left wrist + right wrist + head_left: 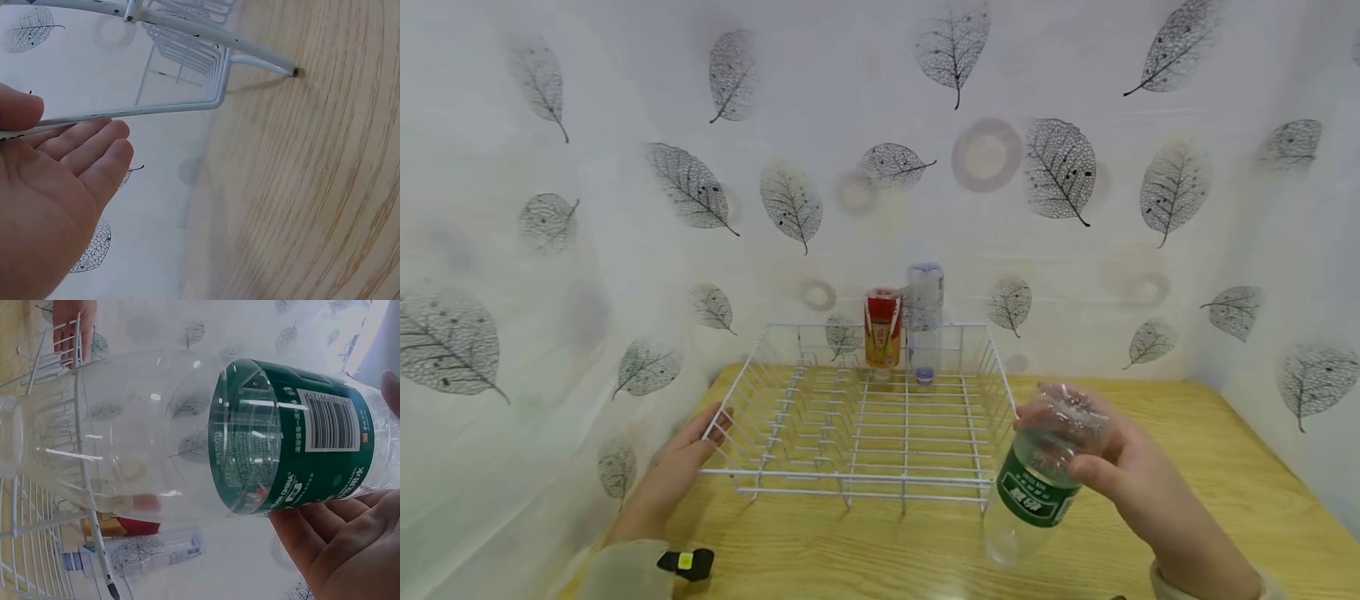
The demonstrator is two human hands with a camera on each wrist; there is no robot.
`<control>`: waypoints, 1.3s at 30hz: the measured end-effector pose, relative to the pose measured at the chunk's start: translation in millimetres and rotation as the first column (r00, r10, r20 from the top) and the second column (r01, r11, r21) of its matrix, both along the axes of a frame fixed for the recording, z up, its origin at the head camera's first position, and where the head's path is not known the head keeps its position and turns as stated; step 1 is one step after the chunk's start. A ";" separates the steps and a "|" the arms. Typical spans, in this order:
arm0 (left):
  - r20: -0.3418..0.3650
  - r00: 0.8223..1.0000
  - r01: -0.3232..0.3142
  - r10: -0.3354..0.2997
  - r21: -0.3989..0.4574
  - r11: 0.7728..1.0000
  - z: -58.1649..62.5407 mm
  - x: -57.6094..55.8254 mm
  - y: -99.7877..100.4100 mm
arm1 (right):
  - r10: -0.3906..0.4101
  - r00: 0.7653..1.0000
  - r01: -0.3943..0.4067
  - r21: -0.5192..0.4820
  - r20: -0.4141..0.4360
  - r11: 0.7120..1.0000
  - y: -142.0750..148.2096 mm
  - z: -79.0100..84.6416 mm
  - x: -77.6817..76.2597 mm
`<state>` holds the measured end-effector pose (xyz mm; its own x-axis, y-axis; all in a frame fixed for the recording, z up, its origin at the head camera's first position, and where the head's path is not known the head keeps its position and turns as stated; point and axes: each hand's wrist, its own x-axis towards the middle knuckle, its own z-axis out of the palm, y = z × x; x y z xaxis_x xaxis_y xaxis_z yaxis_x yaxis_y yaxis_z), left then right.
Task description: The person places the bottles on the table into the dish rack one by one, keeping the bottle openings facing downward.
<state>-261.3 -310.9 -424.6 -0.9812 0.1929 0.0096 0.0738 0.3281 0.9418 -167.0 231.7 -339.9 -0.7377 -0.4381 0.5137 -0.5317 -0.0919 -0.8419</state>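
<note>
My right hand point(1138, 483) grips a clear plastic bottle point(1037, 487) with a green label round its middle. The bottle is tilted, base up and neck down, in front of the right front corner of a white wire dish rack point(865, 477). At the rack's left side, my left hand point(673, 467) holds the rim wire; in the left wrist view its thumb is above the wire and its fingers lie beneath. Two bottles stand neck down at the back of the rack: a red and gold one point(882, 329) and a clear one with a blue cap point(925, 308).
The rack stands on a wood-grain table point(1120, 417). Behind and beside the table hangs a pale sheet point(880, 225) printed with dark leaves. A black strap with a yellow patch point(685, 564) is at the left wrist.
</note>
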 end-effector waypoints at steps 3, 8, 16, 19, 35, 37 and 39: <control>0.004 1.000 -0.004 0.004 0.011 1.000 -0.2 -0.3 2.1 | -0.047 0.999 0.047 0.026 -0.025 0.999 4.6 6.8 1.0; -0.003 1.000 0.000 0.000 0.008 1.000 -1.3 -0.2 1.6 | -0.070 0.997 0.071 0.049 -0.031 0.996 7.4 23.0 -2.9; -0.010 1.000 0.012 -0.012 0.005 1.000 -1.1 -0.8 1.3 | -0.091 0.995 0.091 0.012 -0.049 0.996 4.8 53.6 -18.8; -0.002 1.000 0.001 -0.001 0.007 1.000 -0.8 -0.4 2.1 | -0.121 0.992 0.121 0.004 -0.034 0.993 2.8 64.0 -27.5; 0.005 1.000 -0.003 0.003 0.026 1.000 -0.6 -1.0 2.8 | -0.464 0.879 0.448 0.146 0.106 0.882 -9.5 55.7 -133.2; 0.010 1.000 -0.007 0.007 0.026 1.000 0.0 -0.8 3.4 | -0.503 0.855 0.484 0.153 0.129 0.862 -11.7 50.3 -148.2; 0.018 1.000 -0.008 0.008 0.029 1.000 -0.2 -0.6 4.2 | -0.536 0.833 0.514 0.167 0.135 0.841 -13.4 44.5 -161.8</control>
